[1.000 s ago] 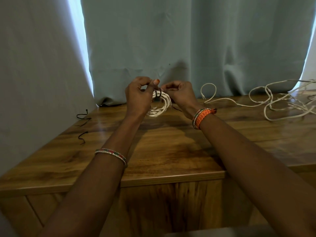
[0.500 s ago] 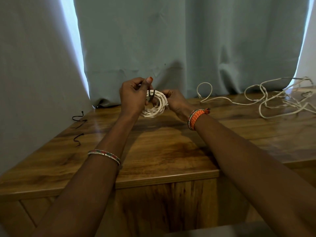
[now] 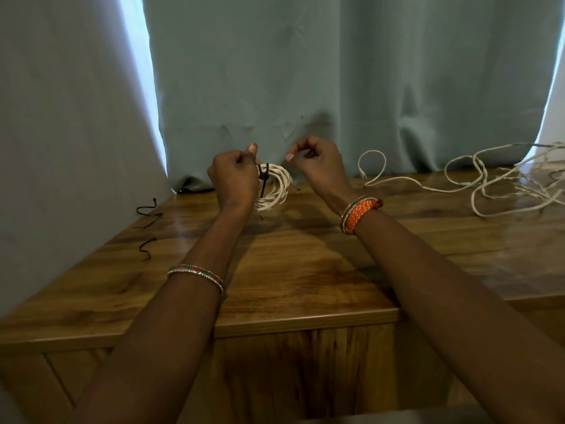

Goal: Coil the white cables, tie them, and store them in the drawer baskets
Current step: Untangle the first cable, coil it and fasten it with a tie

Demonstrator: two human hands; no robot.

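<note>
A small coil of white cable (image 3: 279,188) hangs above the back of the wooden cabinet top (image 3: 290,270). A black tie (image 3: 263,179) wraps the coil's left side, and its tail dangles below. My left hand (image 3: 235,179) grips the coil at the tie. My right hand (image 3: 321,166) is just right of the coil and clear of it, with thumb and forefinger pinched together. I see nothing between them. A long tangle of loose white cables (image 3: 477,185) lies on the top at the far right.
Two spare black ties (image 3: 149,209) (image 3: 146,247) lie near the left edge of the top. A grey-green curtain (image 3: 305,71) hangs right behind the cabinet. Wooden drawer fronts (image 3: 275,377) show below the front edge, shut.
My right hand has let go of the coil and drawn away to the right. The left hand still holds the coil, and the tie now sits wrapped around it.
</note>
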